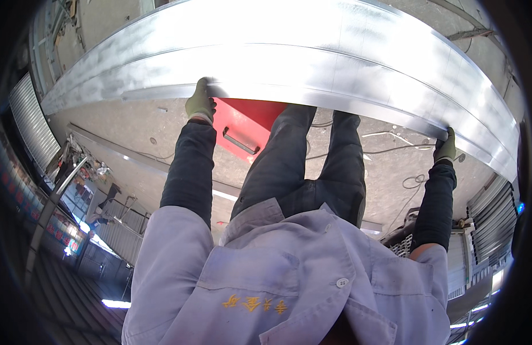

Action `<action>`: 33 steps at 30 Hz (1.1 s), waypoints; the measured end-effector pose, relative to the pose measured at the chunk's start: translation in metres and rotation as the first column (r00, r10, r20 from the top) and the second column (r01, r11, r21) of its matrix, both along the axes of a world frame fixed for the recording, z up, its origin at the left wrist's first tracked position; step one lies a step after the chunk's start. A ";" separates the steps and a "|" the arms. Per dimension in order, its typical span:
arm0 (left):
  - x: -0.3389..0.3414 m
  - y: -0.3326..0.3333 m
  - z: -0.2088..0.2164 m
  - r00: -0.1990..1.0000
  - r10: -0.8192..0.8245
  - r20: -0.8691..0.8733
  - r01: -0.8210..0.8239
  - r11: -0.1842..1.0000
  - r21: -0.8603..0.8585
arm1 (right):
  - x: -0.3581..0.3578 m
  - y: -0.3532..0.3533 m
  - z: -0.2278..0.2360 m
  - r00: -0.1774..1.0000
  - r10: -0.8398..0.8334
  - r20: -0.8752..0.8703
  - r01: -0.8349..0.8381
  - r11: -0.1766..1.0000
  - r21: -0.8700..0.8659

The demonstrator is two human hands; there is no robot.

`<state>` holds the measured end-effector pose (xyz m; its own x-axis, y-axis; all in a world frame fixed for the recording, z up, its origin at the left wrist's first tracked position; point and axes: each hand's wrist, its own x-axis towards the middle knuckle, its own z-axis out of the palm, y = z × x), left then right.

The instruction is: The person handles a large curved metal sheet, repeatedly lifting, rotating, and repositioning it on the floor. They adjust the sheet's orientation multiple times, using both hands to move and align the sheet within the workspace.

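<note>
A long, shiny silver sheet-metal panel [266,63] spans the whole view in front of me, with bent ridges running along its length. Gloved in green, my left hand [201,104] grips its near edge, thumb on top and fingers curled below. Far to the right, my right hand [445,146], in the same kind of glove, is closed on that near edge too. The panel hides part of my fingers and the lower ends of my legs. Dark sleeves cover both forearms.
Under the panel, beside my legs, stands a red metal box [249,126] with a black handle. Cables [387,150] and scraps lie on the concrete floor [387,184]. A long metal strip [116,150] rests at the left. Corrugated sheets [35,121] stand at the far left, others at the right.
</note>
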<state>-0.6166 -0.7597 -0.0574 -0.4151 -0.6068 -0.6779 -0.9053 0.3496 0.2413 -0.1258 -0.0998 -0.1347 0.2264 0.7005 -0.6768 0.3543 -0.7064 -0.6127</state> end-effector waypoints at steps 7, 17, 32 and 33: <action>-0.012 0.009 -0.004 0.999 -0.033 -0.040 0.033 0.999 0.007 | -0.004 0.008 0.001 1.000 -0.014 0.020 0.013 1.000 0.002; -0.014 0.012 -0.004 0.996 -0.083 -0.035 0.083 0.996 -0.014 | 0.003 0.014 -0.005 0.999 0.039 -0.025 -0.039 0.999 0.008; -0.025 -0.108 -0.040 0.604 -0.794 -0.070 0.795 0.607 -0.015 | 0.003 -0.021 -0.018 0.019 0.791 0.612 -0.862 0.323 -0.390; -0.023 -0.123 -0.035 0.682 -0.727 -0.081 0.730 0.683 0.012 | -0.017 -0.033 -0.018 0.018 0.807 0.590 -0.856 0.317 -0.409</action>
<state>-0.6393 -0.8826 -0.0924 -0.7573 -0.0671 -0.6496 -0.3507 0.8809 0.3179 -0.1432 -0.1333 -0.1529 -0.2455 0.7417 -0.6242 0.9277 0.3667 0.0709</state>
